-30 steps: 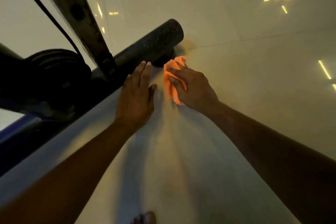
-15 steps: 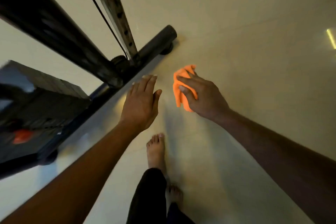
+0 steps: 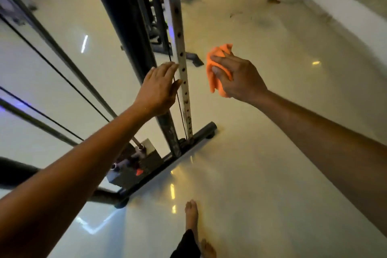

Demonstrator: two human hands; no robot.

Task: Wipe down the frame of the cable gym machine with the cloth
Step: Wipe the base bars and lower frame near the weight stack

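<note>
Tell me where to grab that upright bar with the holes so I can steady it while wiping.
Probably the mid-height stretch of the perforated upright, wrapped by the left hand from its left side. The bar is slim, and the right hand holds the orange cloth on the other side.

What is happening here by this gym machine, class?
A person stands barefoot on a shiny floor beside a cable machine. The right hand holds a crumpled orange cloth in the air, just right of the perforated upright post and not touching it. The left hand is open, reaching in front of that post beside the cable; whether it touches is unclear. The base bar lies below.
</note>
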